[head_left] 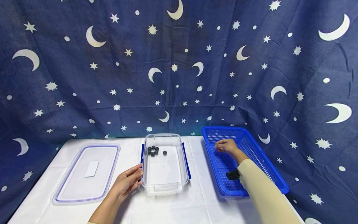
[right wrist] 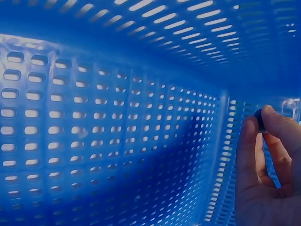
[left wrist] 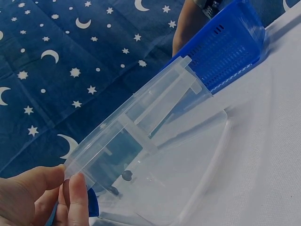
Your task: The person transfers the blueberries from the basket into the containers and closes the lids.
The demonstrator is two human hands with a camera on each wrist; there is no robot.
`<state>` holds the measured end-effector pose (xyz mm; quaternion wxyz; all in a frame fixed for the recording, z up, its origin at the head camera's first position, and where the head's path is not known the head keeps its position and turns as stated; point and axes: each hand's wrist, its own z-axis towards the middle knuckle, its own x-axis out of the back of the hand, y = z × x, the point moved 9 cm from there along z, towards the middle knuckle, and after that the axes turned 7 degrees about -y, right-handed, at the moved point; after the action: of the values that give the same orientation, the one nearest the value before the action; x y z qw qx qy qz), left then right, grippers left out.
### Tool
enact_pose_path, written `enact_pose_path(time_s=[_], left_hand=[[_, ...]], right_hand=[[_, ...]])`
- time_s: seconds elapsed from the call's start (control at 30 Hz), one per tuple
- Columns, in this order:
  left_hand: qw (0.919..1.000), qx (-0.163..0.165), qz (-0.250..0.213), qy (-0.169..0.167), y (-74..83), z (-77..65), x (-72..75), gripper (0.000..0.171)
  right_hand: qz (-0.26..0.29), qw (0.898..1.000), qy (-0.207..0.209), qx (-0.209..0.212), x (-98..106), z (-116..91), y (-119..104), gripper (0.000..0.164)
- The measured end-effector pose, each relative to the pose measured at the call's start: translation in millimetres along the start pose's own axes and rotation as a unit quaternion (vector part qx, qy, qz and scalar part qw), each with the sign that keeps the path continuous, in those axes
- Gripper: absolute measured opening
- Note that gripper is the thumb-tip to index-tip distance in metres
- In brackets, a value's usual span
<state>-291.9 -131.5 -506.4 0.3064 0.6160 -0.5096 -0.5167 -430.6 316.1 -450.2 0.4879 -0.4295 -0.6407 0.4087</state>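
Note:
A clear plastic container (head_left: 163,174) with blue side clips stands on the table, its top uncovered. Several small black balls (head_left: 153,154) lie in its far left part, and a single black ball (head_left: 165,152) sits a little apart. My left hand (head_left: 128,182) grips the container's left edge between thumb and fingers, beside the blue clip (left wrist: 93,203). Over the blue basket (head_left: 213,168), my right hand (head_left: 227,146) is held inside its walls. In the right wrist view, thumb and fingertip pinch a small dark ball (right wrist: 259,120).
A clear lid (head_left: 75,183) with a purple-blue seal and a white label (head_left: 92,169) lies flat at the left. The white tablecloth (head_left: 195,199) covers the table. Behind hangs a dark blue curtain (head_left: 167,40) with moons and stars.

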Motion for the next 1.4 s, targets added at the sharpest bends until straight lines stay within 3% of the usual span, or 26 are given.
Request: enact_pose_path(time_s=[0.23,0.9,1.4], left_hand=[[1.0000,-0.002,-0.002,0.001,0.9,-0.8,-0.2,0.051],[1.0000,-0.005,0.003,-0.008,3.3,-2.2,-2.2,0.053],[0.9999,-0.006,0.009,-0.006,5.2,-3.2,-2.6,0.053]], right_hand=[[0.012,1.000,0.004,0.000,-1.2,1.5,-3.2,0.039],[0.115,0.988,-0.047,0.090,-8.7,-14.1,-30.5,0.038],[0.098,0.990,-0.070,0.069,-27.0,-16.1,-40.7,0.046]])
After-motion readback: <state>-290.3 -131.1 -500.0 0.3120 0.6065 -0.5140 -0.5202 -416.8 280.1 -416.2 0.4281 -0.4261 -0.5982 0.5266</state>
